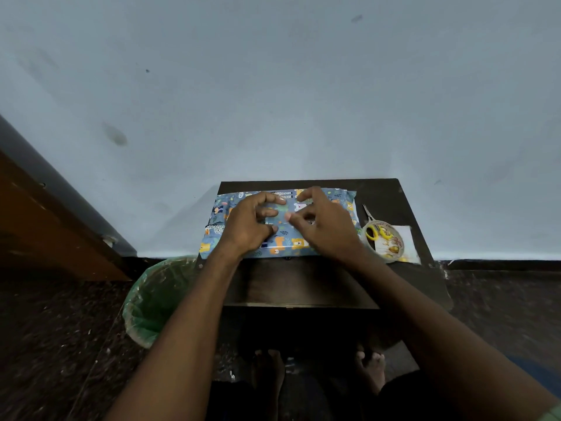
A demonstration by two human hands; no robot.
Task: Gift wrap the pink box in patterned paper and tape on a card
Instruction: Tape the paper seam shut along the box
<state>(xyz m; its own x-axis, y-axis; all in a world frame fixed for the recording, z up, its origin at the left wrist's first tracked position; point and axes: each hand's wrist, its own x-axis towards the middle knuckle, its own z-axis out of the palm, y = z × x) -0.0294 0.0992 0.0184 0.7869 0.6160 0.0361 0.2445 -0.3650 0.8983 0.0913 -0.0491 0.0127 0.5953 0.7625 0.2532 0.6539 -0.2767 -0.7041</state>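
The box, covered in blue paper with an animal pattern (283, 247), lies flat on the far half of a small dark table (303, 284). No pink shows. Both my hands hover on its top, close together. My left hand (247, 223) and my right hand (326, 229) have curled fingers, and each seems to pinch one end of a short clear tape strip (278, 220) stretched between them over the paper's seam. A white card (408, 243) lies at the table's right edge, partly under the tape roll.
A clear tape roll (383, 242) and small scissors (368, 214) with yellow handles sit right of the box. A bin with a green liner (158, 299) stands on the floor at the table's left. A wooden door or cabinet (45, 223) is further left. The wall is just behind.
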